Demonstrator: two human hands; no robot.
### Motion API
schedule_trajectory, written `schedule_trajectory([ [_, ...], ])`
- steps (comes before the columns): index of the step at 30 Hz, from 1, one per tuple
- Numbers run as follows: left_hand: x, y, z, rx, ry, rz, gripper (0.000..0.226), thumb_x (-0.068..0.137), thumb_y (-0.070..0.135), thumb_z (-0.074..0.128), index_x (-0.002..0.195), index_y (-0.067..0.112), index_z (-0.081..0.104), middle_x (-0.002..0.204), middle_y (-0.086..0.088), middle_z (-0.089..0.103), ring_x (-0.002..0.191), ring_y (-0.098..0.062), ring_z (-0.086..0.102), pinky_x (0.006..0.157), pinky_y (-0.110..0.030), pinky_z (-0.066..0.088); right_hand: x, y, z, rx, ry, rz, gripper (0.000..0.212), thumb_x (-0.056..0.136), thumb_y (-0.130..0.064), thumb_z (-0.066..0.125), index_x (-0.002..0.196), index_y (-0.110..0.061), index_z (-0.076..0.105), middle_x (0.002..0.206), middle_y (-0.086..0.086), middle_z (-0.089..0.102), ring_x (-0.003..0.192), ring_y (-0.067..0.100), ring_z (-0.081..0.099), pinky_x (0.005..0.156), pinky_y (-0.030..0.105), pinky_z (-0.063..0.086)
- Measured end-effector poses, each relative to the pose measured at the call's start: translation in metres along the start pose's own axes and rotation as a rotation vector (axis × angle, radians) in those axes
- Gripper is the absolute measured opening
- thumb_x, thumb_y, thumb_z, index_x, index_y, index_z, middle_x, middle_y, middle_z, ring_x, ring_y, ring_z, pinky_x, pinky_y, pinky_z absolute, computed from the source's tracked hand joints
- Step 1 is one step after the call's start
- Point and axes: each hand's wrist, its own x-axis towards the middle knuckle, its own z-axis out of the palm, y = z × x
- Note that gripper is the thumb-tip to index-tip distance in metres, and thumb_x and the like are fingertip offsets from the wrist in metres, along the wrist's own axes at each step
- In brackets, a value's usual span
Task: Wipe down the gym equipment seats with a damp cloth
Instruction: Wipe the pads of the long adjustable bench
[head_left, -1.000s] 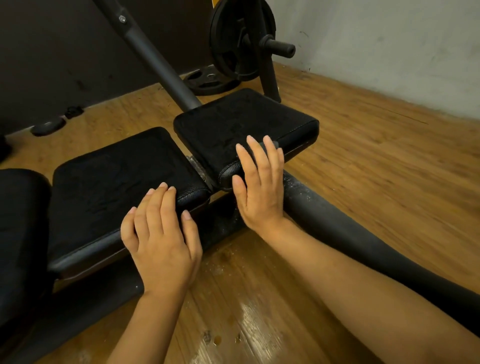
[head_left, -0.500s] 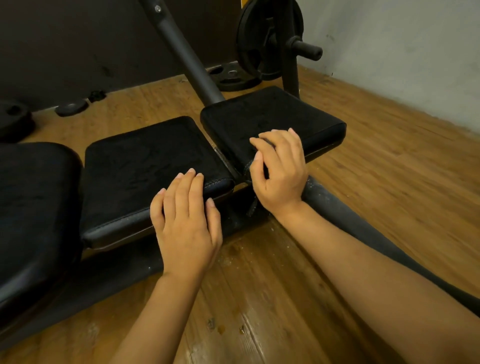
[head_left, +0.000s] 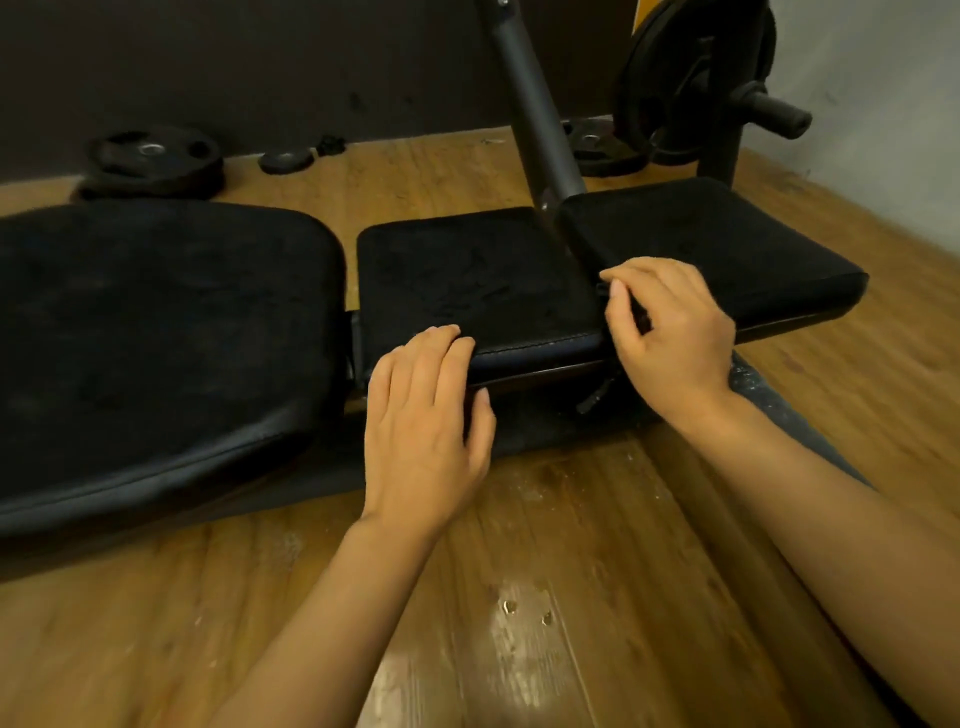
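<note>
No brand, label or writing can be read on anything here. Three black pads sit in a row low over the floor: a big pad (head_left: 156, 332) on the left, a mid pad (head_left: 478, 280) in the centre, a right pad (head_left: 717, 249) beyond it. The left hand (head_left: 423, 431) lies with straight fingers over the front edge of the mid pad, holding nothing. The right hand (head_left: 670, 332) has its fingers curled at the gap between the mid and right pads; something dark shows under the fingers, but whether it grips cloth or the pad edge cannot be told. No separate cloth can be made out.

A dark post (head_left: 535, 104) rises slanted from behind that gap. To the right a plate (head_left: 691, 78) hangs upright on a peg (head_left: 774, 111). More plates (head_left: 153, 161) lie flat on the floor at the back left, a small disc (head_left: 285, 160) just beside them. A dark frame bar (head_left: 753, 384) runs under the right forearm.

The floor (head_left: 519, 597) is glossy wood planks, scuffed and spotted near the arms. The back wall (head_left: 234, 67) is dark, the right wall (head_left: 883, 104) pale
</note>
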Motion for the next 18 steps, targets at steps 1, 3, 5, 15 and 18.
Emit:
schedule_trajectory([
  [1,-0.004,-0.007,-0.009,0.016,0.003,-0.016,0.042,0.092,0.020,0.064,0.130,0.003,0.059,0.133,-0.014,0.059,0.127,-0.027,0.051,0.111,-0.041,0.034,0.002,-0.009,-0.001,0.027,-0.023,-0.010,0.025,0.102,-0.021,0.051,0.110,-0.012,0.073,0.109,0.003,0.070,0.108,0.017,0.061,0.083,0.023,0.047],
  [3,-0.011,-0.017,-0.026,0.043,-0.016,-0.047,0.042,0.091,0.018,0.065,0.129,0.002,0.059,0.132,-0.014,0.060,0.125,-0.028,0.052,0.110,-0.041,0.035,0.007,-0.029,-0.001,0.076,-0.072,-0.046,0.025,0.103,-0.021,0.051,0.110,-0.011,0.073,0.109,0.004,0.070,0.107,0.017,0.061,0.083,0.019,0.044],
  [5,-0.017,-0.025,-0.043,0.071,-0.065,-0.078,0.042,0.091,0.018,0.066,0.129,0.002,0.059,0.132,-0.014,0.060,0.125,-0.029,0.053,0.109,-0.042,0.036,0.010,-0.053,-0.001,0.124,-0.131,-0.091,0.024,0.102,-0.019,0.052,0.111,-0.010,0.073,0.109,0.004,0.071,0.107,0.017,0.062,0.085,0.022,0.047],
  [15,-0.043,-0.062,-0.136,0.116,-0.258,-0.278,0.039,0.091,0.021,0.060,0.127,0.005,0.059,0.131,-0.011,0.061,0.125,-0.027,0.054,0.110,-0.043,0.036,0.013,-0.172,-0.002,0.303,-0.586,-0.174,0.025,0.102,-0.026,0.056,0.115,-0.011,0.072,0.113,0.004,0.070,0.112,0.018,0.061,0.091,0.031,0.051],
  [18,-0.049,-0.072,-0.169,0.141,-0.309,-0.335,0.041,0.092,0.022,0.058,0.129,0.006,0.058,0.133,-0.011,0.059,0.126,-0.028,0.054,0.110,-0.045,0.037,0.017,-0.206,-0.008,0.343,-0.687,-0.152,0.026,0.102,-0.028,0.056,0.115,-0.013,0.072,0.113,0.002,0.070,0.112,0.018,0.061,0.090,0.031,0.051],
])
